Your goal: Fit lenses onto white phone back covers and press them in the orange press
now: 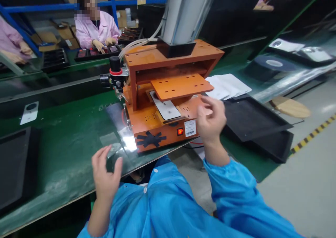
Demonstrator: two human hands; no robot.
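An orange press (157,134) stands in front of me on the green bench. Under its raised orange plate (181,85) lies a white phone-shaped panel (168,108) with a dark border, on a small holder. My right hand (212,119) is at the press's front right corner, its fingers curled and slightly blurred. Whatever they may hold is hidden. Left of the press, my left hand (106,176) is held with its fingers apart and nothing in it. Close to those fingertips lies clear plastic film (118,150) on the bench edge.
Black trays (257,117) are stacked at the right, near white sheets (229,85). Another black tray (12,168) lies at the left, below a white panel (29,112). A pressure regulator (115,75) juts from the press. Co-workers in pink (96,33) sit across the bench.
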